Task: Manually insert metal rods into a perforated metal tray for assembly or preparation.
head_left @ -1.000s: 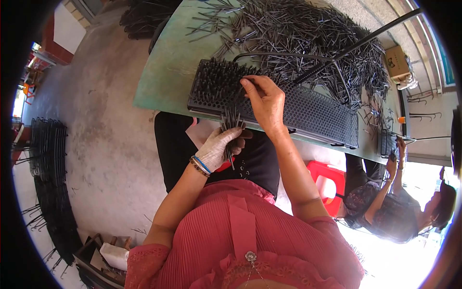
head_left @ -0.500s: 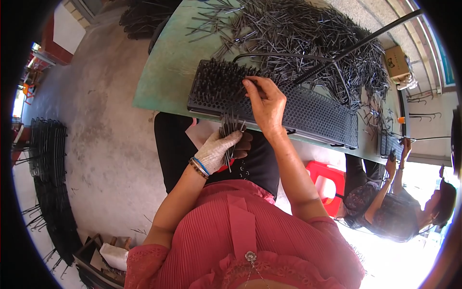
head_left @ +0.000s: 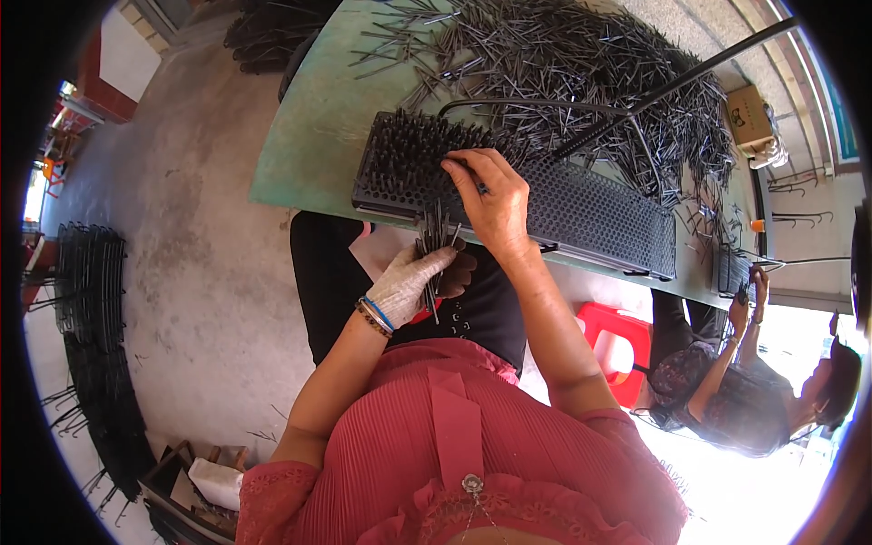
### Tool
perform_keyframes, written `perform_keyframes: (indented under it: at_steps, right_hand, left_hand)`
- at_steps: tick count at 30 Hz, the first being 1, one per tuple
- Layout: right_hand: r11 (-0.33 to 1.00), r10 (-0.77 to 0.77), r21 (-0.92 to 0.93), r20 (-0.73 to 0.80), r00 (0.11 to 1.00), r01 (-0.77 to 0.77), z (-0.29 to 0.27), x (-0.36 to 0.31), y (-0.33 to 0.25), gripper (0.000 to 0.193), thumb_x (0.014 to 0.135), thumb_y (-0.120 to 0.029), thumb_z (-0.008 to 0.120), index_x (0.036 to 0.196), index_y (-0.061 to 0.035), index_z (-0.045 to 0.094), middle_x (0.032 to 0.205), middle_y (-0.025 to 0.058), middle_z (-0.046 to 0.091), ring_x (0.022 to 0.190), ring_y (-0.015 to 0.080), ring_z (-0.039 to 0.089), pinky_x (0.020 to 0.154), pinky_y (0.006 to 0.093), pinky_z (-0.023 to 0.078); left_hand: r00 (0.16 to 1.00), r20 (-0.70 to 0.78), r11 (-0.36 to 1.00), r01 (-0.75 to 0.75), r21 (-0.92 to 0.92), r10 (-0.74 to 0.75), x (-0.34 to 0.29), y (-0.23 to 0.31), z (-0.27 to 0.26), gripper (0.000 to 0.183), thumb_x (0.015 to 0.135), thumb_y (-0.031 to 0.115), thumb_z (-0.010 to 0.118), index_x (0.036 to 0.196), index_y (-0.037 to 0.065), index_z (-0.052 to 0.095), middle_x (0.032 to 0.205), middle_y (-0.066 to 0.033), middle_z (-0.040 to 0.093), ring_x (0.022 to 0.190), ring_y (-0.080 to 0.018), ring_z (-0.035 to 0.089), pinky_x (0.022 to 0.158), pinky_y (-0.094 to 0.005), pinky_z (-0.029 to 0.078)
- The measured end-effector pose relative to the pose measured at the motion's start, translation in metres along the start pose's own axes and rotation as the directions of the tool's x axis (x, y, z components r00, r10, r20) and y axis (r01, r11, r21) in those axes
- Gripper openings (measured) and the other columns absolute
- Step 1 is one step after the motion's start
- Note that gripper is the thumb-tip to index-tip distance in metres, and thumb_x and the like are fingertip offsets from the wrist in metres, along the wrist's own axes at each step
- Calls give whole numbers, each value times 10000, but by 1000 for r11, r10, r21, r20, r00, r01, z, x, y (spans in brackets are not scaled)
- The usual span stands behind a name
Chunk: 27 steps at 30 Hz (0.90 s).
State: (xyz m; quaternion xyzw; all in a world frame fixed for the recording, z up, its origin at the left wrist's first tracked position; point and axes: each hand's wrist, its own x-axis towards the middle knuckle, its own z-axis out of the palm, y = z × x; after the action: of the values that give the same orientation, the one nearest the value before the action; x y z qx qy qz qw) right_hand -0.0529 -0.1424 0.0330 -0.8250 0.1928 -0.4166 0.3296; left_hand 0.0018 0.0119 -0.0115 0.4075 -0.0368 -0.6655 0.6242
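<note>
My left hand (head_left: 413, 280), in a pale knit glove with dark fingertips, is closed round a bundle of thin black rods (head_left: 434, 238) just below the table's near edge. My bare right hand (head_left: 495, 195) hovers over the perforated black rack (head_left: 590, 218), thumb and fingers pinched together. What sits in that pinch is hidden against the dark rods. Many short black rods (head_left: 409, 154) stand upright in the holes at the rack's left end, beside my right fingertips. Toward its right end the rack shows bare holes.
A large heap of loose black rods (head_left: 581, 73) covers the back of the green table (head_left: 309, 136). A black metal bar (head_left: 708, 68) slants over it. At the right a co-worker (head_left: 736, 391) handles a similar rack (head_left: 731, 272). A red stool (head_left: 627, 363) stands between us.
My right hand has shifted slightly left and down over the rack, its fingers more curled. My left hand stays almost where it was, still holding the bundle.
</note>
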Motion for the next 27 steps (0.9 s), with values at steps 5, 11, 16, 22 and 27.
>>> perform_keyframes:
  at_steps: [5, 11, 16, 22, 27]
  right_hand:
    - [1000, 22, -2, 16, 1000, -22, 1, -1, -1, 138, 828, -33, 725, 959, -2, 698, 906, 99, 669, 713, 184, 651, 639, 271, 523]
    - [998, 66, 20, -14, 998, -66, 1, -3, 0, 138, 831, -35, 724, 960, 3, 695, 905, 95, 671, 720, 169, 653, 644, 263, 522]
    - [998, 57, 21, -10, 998, -57, 4, -3, -1, 152, 826, -34, 728, 967, 7, 690, 898, 95, 668, 717, 171, 653, 649, 266, 524]
    - [999, 1, -34, -6, 1000, -1, 9, -5, 7, 161, 821, -25, 726, 976, 4, 692, 917, 114, 660, 726, 200, 660, 660, 280, 528]
    - [998, -52, -31, 6, 999, 52, 7, -6, 9, 197, 815, -34, 727, 1005, 3, 689, 934, 126, 652, 769, 248, 657, 690, 311, 533]
  left_hand:
    - [997, 0, 996, -73, 48, 73, 1, -3, -1, 266, 945, 177, 613, 1127, -16, 585, 964, -131, 693, 795, -204, 686, 697, -316, 576]
    - [1000, -1, 999, -29, 25, 29, -1, -1, 0, 265, 955, 187, 597, 1138, -4, 576, 955, -124, 692, 796, -198, 683, 682, -304, 573]
    - [999, -45, 998, -7, 64, 10, -2, 1, 3, 256, 960, 224, 597, 1134, 38, 579, 929, -85, 694, 745, -157, 671, 631, -266, 555]
    - [996, -20, 992, -87, 93, 89, -1, -3, -2, 256, 957, 252, 608, 1111, 48, 585, 908, -67, 692, 684, -113, 633, 597, -240, 517]
    - [997, -4, 991, -80, 109, 81, -1, 0, -3, 262, 955, 251, 610, 1111, 42, 584, 902, -68, 690, 684, -113, 631, 600, -241, 513]
